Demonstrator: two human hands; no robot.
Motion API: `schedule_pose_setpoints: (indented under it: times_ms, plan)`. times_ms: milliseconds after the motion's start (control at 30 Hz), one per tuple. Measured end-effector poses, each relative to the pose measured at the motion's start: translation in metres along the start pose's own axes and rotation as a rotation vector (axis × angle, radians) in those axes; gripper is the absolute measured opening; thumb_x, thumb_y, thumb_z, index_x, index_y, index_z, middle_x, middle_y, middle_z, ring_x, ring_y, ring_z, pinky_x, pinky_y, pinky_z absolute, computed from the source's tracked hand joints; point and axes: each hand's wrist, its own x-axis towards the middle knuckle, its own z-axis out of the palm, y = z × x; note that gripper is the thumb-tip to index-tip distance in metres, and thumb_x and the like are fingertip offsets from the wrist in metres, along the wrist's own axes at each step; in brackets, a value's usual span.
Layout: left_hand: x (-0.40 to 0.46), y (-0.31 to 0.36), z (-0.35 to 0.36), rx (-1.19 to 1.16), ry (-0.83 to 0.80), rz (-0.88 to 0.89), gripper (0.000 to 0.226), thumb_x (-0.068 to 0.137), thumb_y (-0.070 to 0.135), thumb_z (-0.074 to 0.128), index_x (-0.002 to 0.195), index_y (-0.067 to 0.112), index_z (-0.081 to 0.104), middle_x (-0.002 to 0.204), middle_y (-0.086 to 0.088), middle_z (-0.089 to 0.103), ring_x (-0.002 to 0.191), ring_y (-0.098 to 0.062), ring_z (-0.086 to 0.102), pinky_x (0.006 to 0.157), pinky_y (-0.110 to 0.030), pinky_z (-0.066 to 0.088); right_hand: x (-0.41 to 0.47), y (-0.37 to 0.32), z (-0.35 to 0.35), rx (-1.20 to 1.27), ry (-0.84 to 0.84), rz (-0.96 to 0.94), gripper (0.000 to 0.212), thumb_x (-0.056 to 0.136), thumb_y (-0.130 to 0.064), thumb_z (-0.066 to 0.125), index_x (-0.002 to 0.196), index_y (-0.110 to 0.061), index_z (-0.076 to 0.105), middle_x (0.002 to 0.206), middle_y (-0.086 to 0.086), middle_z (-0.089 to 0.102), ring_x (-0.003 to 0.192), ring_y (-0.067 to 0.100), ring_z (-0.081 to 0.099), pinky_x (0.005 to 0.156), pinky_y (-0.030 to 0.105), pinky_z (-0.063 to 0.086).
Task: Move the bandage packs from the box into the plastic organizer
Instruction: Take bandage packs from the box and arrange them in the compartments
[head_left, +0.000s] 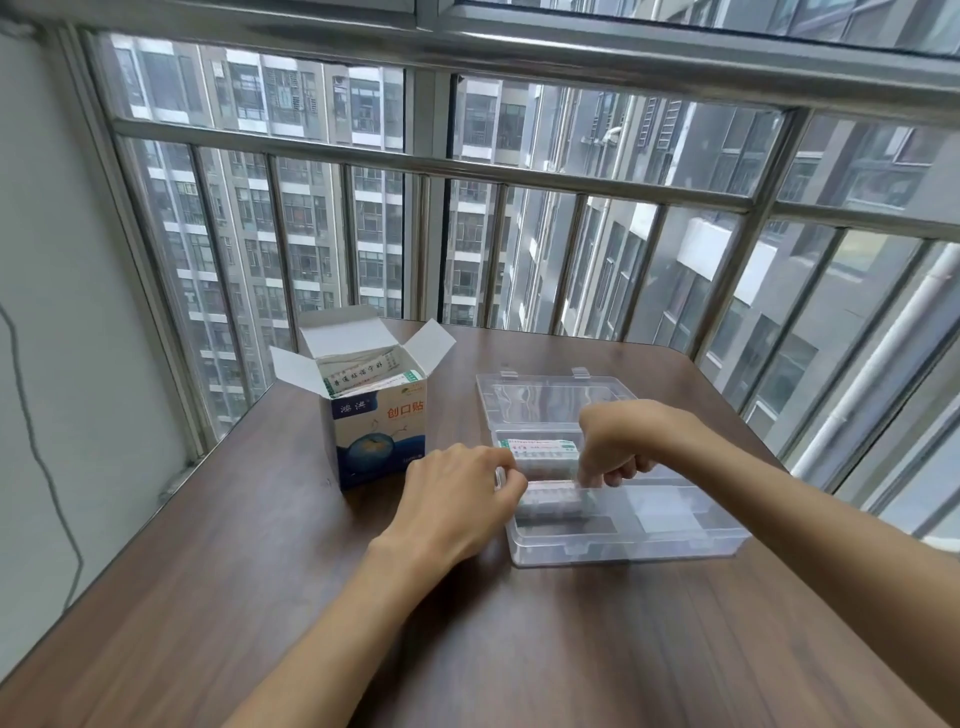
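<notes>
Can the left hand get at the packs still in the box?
Probably yes. The box stands open-topped, just beyond the left hand, with its packs exposed and nothing between; that hand's fingers would first have to leave the organizer.

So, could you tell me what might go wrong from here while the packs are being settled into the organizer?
Both the left hand and right hand work one bandage pack into a compartment of the light plastic organizer; a push could slide it across the table. The open box, still holding packs, stands beside the left hand and could be knocked over.

Red "创口贴" stands on the box (379, 431) front; other print illegible.
</notes>
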Motion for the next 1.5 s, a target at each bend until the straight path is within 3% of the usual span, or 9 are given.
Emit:
schedule_pose_setpoints:
  times_ms: [467,600,767,867,933,1033,1167,1333,1500]
  plan:
    - [-0.007,0.003,-0.011,-0.021,0.074,0.027,0.028,0.094,0.044,0.043,0.112,0.04,0.063,0.084,0.003,0.068,0.084,-0.02,0.063,0.071,-0.032,0.045,-0.021,0.004,0.0,0.082,0.157,-0.05,0.024,0.089,-0.03,0.062,0.074,-0.011,0.067,0.047,-0.007,0.053,0.043,0.006,0.045,0.044,0.016,0.036]
    - [-0.013,-0.001,-0.039,-0.087,0.539,0.099,0.022,0.087,0.04,0.059,0.106,0.035,0.067,0.054,0.011,0.047,0.057,-0.011,0.056,0.055,-0.024,0.042,-0.036,-0.012,-0.015,0.155,0.491,-0.257,0.021,0.086,-0.033,0.064,0.079,-0.015,0.074,0.054,-0.007,0.063,0.055,0.007,0.059,0.063,0.024,0.053]
    - [-0.015,-0.043,-0.065,-0.186,1.04,-0.072,0.037,0.083,0.027,0.063,0.119,0.017,0.057,0.103,0.001,0.056,0.091,-0.01,0.045,0.079,-0.013,0.035,-0.035,-0.057,-0.014,0.081,0.793,-0.634,0.047,0.089,-0.039,0.059,0.134,-0.031,0.047,0.12,-0.007,0.054,0.109,0.01,0.05,0.085,0.024,0.047]
    - [-0.013,-0.063,-0.058,-0.545,0.955,-0.362,0.06,0.077,0.039,0.064,0.129,0.017,0.044,0.112,0.004,0.047,0.1,-0.009,0.044,0.086,-0.024,0.037,-0.015,-0.078,0.004,-0.071,0.876,-0.624,0.053,0.092,-0.037,0.055,0.141,-0.03,0.037,0.145,0.001,0.035,0.133,0.02,0.029,0.106,0.038,0.034]
    - [-0.011,-0.068,-0.054,-0.888,0.794,-0.483,0.061,0.076,0.042,0.064,0.128,0.017,0.045,0.108,0.004,0.053,0.093,-0.013,0.053,0.076,-0.024,0.044,-0.01,-0.087,0.017,-0.032,0.982,-0.636,0.038,0.088,-0.025,0.062,0.126,-0.024,0.057,0.132,0.006,0.051,0.123,0.025,0.043,0.096,0.042,0.043]
    - [-0.01,-0.069,-0.049,-1.125,0.659,-0.417,0.012,0.088,0.019,0.06,0.096,0.011,0.064,0.079,0.001,0.064,0.064,-0.005,0.057,0.049,-0.012,0.043,-0.005,-0.087,0.031,0.143,1.147,-0.707,0.023,0.074,-0.01,0.073,0.095,-0.018,0.072,0.097,0.003,0.065,0.092,0.024,0.058,0.069,0.035,0.051]
    - [-0.016,-0.066,-0.044,-0.958,0.697,-0.281,0.016,0.079,0.027,0.049,0.066,0.022,0.055,0.048,0.012,0.055,0.045,-0.001,0.047,0.043,-0.012,0.034,-0.015,-0.083,0.023,0.361,1.048,-0.679,0.018,0.089,-0.013,0.05,0.097,-0.018,0.066,0.095,-0.002,0.067,0.085,0.019,0.057,0.066,0.029,0.039]
    - [-0.018,-0.072,-0.035,-0.796,0.71,-0.221,0.016,0.082,0.039,0.044,0.073,0.033,0.056,0.052,-0.002,0.049,0.049,-0.009,0.041,0.051,-0.033,0.037,-0.018,-0.087,0.005,0.245,0.774,-0.681,0.02,0.086,-0.035,0.062,0.102,-0.028,0.071,0.104,-0.009,0.07,0.099,0.014,0.06,0.083,0.034,0.049]
    - [-0.02,-0.073,-0.034,-0.733,0.721,-0.194,0.024,0.086,0.032,0.044,0.097,0.029,0.064,0.048,0.01,0.037,0.047,-0.007,0.034,0.049,-0.028,0.031,-0.02,-0.09,-0.009,0.172,0.624,-0.659,0.02,0.078,-0.035,0.072,0.096,-0.026,0.072,0.085,-0.006,0.066,0.079,0.014,0.057,0.066,0.028,0.046]
